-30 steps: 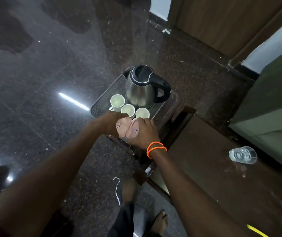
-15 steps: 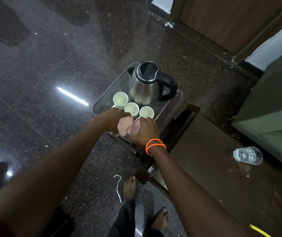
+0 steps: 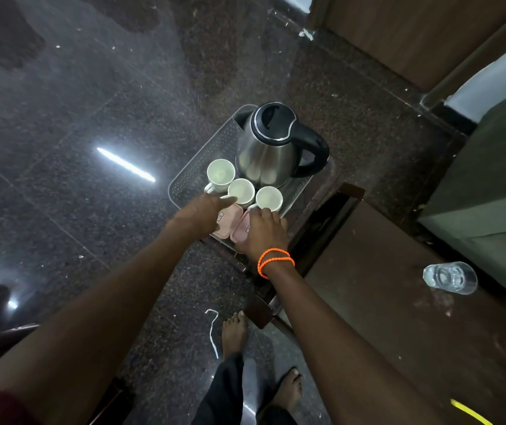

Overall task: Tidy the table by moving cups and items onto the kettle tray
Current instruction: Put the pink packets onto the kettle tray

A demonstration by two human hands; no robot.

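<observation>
A grey tray carries a steel kettle with a black lid and handle. Three white cups stand in a row in front of the kettle. Two pink boxes lie side by side at the tray's near edge. My left hand grips the left pink box along its left side, fingertips by the middle cup's handle. My right hand covers the right side of the right pink box, fingers touching the third cup's handle.
A clear drinking glass stands on the brown table at the right. A yellow object lies at the table's near edge. The tray sits on a dark wooden stand. My bare feet are on the dark polished floor.
Both hands have moved slightly forward and lower with the pink boxes, which now lie flatter on the tray and show more. The view has shifted a little.
</observation>
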